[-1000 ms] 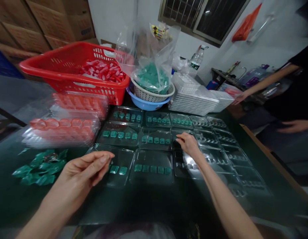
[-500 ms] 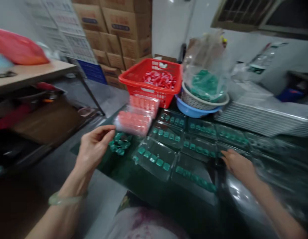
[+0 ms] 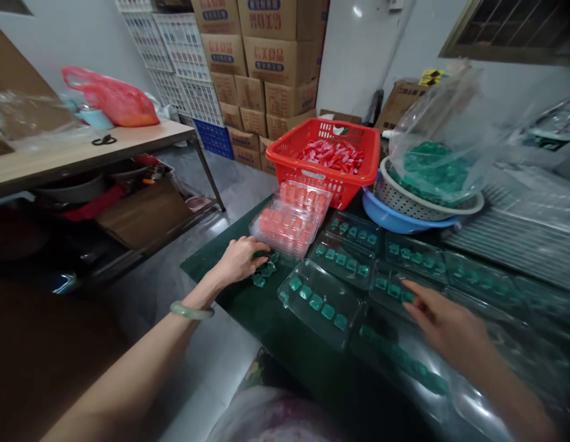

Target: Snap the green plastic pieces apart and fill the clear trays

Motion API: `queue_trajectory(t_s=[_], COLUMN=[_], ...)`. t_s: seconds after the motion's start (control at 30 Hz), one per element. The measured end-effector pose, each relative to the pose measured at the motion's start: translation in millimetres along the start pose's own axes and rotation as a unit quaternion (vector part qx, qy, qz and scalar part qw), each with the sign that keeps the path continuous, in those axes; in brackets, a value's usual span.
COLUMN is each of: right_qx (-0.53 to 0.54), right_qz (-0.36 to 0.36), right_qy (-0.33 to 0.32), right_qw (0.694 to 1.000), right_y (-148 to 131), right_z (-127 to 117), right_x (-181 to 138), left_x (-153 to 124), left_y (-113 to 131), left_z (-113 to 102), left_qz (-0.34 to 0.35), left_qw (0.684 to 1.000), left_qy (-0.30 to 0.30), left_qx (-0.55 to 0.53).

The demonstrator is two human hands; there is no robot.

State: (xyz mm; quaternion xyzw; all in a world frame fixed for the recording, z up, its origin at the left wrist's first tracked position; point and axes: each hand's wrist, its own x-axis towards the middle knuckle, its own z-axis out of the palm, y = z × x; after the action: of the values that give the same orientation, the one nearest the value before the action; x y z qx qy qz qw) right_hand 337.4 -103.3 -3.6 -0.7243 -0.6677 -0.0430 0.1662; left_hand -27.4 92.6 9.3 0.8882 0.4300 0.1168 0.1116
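My left hand (image 3: pixel 242 259), with a pale green bangle (image 3: pixel 191 311) on the wrist, has its fingers curled down over a small pile of green translucent pieces (image 3: pixel 265 273) at the table's left edge. The hand partly hides the pile. My right hand (image 3: pixel 444 319) hovers at a clear plastic tray (image 3: pixel 390 267), thumb and forefinger around a green translucent piece (image 3: pixel 406 296) at the end of its row. Similar clear trays, each with a row of green pieces, lie around it; a nearer clear tray (image 3: pixel 298 310) sits between my hands.
Stacked clear packs of pink pieces (image 3: pixel 287 227) lie beyond my left hand. Behind stands a red basket (image 3: pixel 285 161) of red-and-white pieces. A grey colander (image 3: pixel 407 199) in a blue basin (image 3: pixel 390 221) holds a bag of green pieces. A side table (image 3: pixel 132 140) stands left.
My left hand has come down from beside the pile onto the green pieces. My right hand is at a tray with a green piece between its fingers. The view has swung left.
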Motion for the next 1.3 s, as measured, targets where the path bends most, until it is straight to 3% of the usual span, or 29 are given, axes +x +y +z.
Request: queue_trajectory(t_s=[0.1, 0.23, 0.33, 0.37, 0.43, 0.53, 0.57, 0.63, 0.7, 0.77, 0.93, 1.0, 1.13, 1.23, 1.3], right_qx=[0.044, 0.155, 0.279, 0.321, 0.392, 0.440, 0.443, 0.443, 0.449, 0.456, 0.437, 0.434, 0.444, 0.457, 0.477], right_qz=[-0.050, -0.067, -0.052, -0.047, -0.040, -0.056, -0.063, -0.064, -0.041, -0.011, 0.027, 0.025, 0.033, 0.038, 0.046], right_qy=[0.008, -0.004, 0.019, 0.030, 0.050, 0.062, 0.067, 0.082, 0.098, 0.109, 0.132, 0.144, 0.149, 0.157, 0.152], right_qw=[0.998, 0.986, 0.959, 0.945, 0.918, 0.894, 0.892, 0.891, 0.887, 0.883, 0.889, 0.889, 0.883, 0.875, 0.864], right_y=[-43.0, -81.0, -108.9, -119.2, -139.2, -158.5, -160.4, -157.6, -149.2, -138.9, -119.8, -115.6, -112.1, -112.1, -111.8], right_z=[3.9, 9.1, 14.2, 15.4, 16.3, 14.9, 14.1, 12.5, 10.9, 9.5, 7.3, 7.4, 7.7, 7.4, 6.7], right_x=[9.7, 22.9, 35.3, 39.3, 46.0, 50.9, 50.9, 48.1, 42.4, 35.1, 18.1, 13.4, 8.0, 5.7, 3.5], left_x=[0.5, -3.5, -7.7, -9.1, -11.3, -11.6, -10.8, -7.8, -4.2, -1.2, -0.6, -2.1, -5.3, -6.3, -5.8], left_y=[1.6, 7.8, 23.1, 31.1, 50.4, 81.0, 90.3, 107.0, 121.8, 135.6, 160.6, 164.8, 169.3, 172.8, 173.9], left_z=[-1.1, -8.9, -18.8, -20.8, -20.5, -10.1, -5.4, 3.6, 10.3, 14.3, 18.9, 20.6, 23.1, 23.9, 24.5], left_qz=[0.008, -0.022, -0.093, -0.119, -0.156, -0.151, -0.144, -0.129, -0.117, -0.109, -0.094, -0.083, -0.076, -0.081, -0.085], left_qw=[1.000, 0.995, 0.961, 0.928, 0.817, 0.655, 0.621, 0.584, 0.578, 0.594, 0.741, 0.773, 0.778, 0.764, 0.735], left_qy=[0.013, 0.087, 0.140, 0.133, 0.066, -0.075, -0.106, -0.135, -0.153, -0.156, -0.045, -0.014, 0.028, -0.027, -0.071], left_qx=[-0.013, -0.047, -0.220, -0.328, -0.552, -0.737, -0.763, -0.790, -0.793, -0.781, -0.663, -0.629, -0.623, -0.639, -0.669])
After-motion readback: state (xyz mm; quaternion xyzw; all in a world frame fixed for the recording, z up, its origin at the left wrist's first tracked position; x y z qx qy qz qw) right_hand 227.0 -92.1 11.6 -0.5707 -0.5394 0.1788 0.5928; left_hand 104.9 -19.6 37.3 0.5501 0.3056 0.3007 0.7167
